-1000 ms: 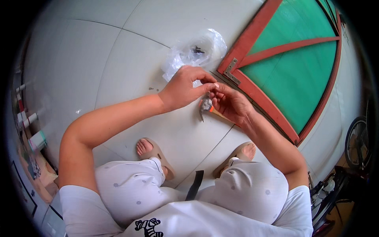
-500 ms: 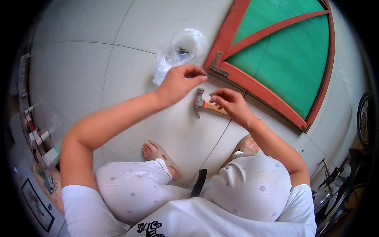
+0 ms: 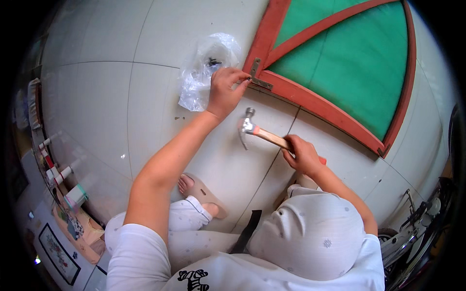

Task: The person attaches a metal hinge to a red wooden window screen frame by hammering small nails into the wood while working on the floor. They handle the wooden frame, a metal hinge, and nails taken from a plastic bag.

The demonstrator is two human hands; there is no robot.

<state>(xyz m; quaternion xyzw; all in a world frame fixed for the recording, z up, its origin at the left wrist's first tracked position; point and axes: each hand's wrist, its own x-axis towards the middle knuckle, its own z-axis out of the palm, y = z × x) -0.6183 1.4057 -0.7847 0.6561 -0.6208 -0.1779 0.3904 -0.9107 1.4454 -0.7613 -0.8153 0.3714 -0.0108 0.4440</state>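
The two hands are apart. The left hand (image 3: 227, 92) reaches out ahead, its thumb and forefinger pinched together on a small dark piece (image 3: 249, 79), too small to make out in detail. These fingertips are at the edge of an L-shaped metal bracket (image 3: 262, 83) on the near corner of a red frame (image 3: 310, 96); whether they touch it cannot be told. The right hand (image 3: 304, 155), lower and nearer the body, is wrapped round the wooden handle of a claw hammer (image 3: 274, 137). The red butt of the handle shows just past the fist, and the metal head points away leftward, into the space between the hands, with its claw turned toward the body. Whether the head touches the tiled floor (image 3: 160, 94) is unclear. The frame stretches from the left fingertips across the floor beyond the right hand, with a green panel (image 3: 361, 68) filling it and a red bar crossing the green. Just left of the left hand lies a crumpled clear plastic bag (image 3: 193, 93) with dark pieces (image 3: 212, 62) in it, and left of the left wrist some tiny bits (image 3: 180, 118) lie on the floor. A beige sandal (image 3: 208, 196) is to the right of the left forearm, below the hammer.
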